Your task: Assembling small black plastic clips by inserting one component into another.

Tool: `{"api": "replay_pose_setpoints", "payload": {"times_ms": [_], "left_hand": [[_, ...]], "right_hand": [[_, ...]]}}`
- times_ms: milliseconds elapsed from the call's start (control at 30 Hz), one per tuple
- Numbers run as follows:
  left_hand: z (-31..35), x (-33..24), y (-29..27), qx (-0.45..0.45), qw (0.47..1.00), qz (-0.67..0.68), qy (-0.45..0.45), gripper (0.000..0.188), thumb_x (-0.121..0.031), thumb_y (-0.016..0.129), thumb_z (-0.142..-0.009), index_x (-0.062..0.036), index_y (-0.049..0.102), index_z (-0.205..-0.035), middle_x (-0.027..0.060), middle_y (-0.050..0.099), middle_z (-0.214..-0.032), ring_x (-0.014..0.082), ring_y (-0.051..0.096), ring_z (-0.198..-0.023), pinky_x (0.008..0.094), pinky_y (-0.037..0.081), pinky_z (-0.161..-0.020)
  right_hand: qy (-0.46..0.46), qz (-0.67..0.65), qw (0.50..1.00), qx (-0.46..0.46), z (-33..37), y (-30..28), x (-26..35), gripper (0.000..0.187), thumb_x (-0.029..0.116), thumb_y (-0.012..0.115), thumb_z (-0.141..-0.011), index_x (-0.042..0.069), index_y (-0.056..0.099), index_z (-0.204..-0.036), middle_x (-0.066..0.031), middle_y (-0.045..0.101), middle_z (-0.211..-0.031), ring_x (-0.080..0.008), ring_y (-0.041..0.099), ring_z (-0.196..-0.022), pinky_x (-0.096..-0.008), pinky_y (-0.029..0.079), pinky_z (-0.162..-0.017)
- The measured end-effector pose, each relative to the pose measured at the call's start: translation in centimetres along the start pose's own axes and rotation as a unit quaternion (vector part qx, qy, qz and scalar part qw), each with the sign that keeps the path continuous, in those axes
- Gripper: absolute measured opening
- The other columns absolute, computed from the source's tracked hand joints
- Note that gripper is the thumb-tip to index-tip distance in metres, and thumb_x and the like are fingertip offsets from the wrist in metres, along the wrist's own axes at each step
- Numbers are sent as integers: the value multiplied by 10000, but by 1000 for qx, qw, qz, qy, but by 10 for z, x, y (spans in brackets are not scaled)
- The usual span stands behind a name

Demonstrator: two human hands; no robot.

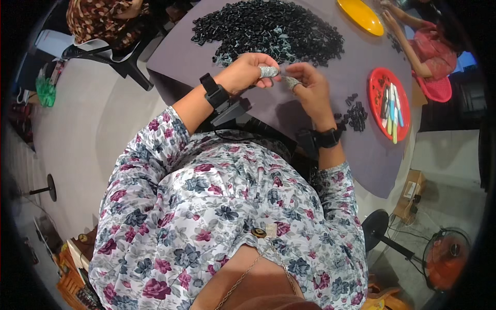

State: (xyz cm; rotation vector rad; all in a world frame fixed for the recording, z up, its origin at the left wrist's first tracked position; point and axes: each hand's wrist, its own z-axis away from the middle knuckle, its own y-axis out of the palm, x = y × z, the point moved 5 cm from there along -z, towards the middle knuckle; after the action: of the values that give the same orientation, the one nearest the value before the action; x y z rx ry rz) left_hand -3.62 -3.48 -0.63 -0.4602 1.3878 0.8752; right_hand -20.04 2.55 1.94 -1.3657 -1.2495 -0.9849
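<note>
My left hand and my right hand meet over the near part of the table, fingertips almost touching. Each has a digit wrapped in silvery tape. The fingers of both are closed in a pinch; whatever lies between them is too small to make out. Just beyond my hands spreads a big heap of small black pieces, with some pale bluish scraps among them. Closest to my right wrist is a smaller group of the black pieces.
Right of the small group, a red tray holds several knives and dark bits. A yellow plate lies at the far right, near another person's arms. Someone in patterned cloth sits far left. An orange fan stands lower right.
</note>
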Motion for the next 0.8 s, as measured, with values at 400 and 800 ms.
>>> {"api": "replay_pose_setpoints", "payload": {"times_ms": [400,800], "left_hand": [[1,12,0,-27,998,47,10,123,-104,628,-966,-13,669,-1038,34,688,-896,58,630,-695,188,541,-646],[2,14,-3,-4,999,45,25,135,-117,619,-973,-20,667,-1053,57,709,-916,72,663,-729,199,559,-672]], "right_hand": [[-33,24,999,5,-5,7,-3,309,-81,626,-827,13,623,-1121,-24,671,-860,-70,616,-758,-221,492,-659],[-19,43,999,6,-5,4,-4,271,-23,658,-854,24,646,-1120,-13,680,-834,-62,619,-740,-218,487,-643]]}}
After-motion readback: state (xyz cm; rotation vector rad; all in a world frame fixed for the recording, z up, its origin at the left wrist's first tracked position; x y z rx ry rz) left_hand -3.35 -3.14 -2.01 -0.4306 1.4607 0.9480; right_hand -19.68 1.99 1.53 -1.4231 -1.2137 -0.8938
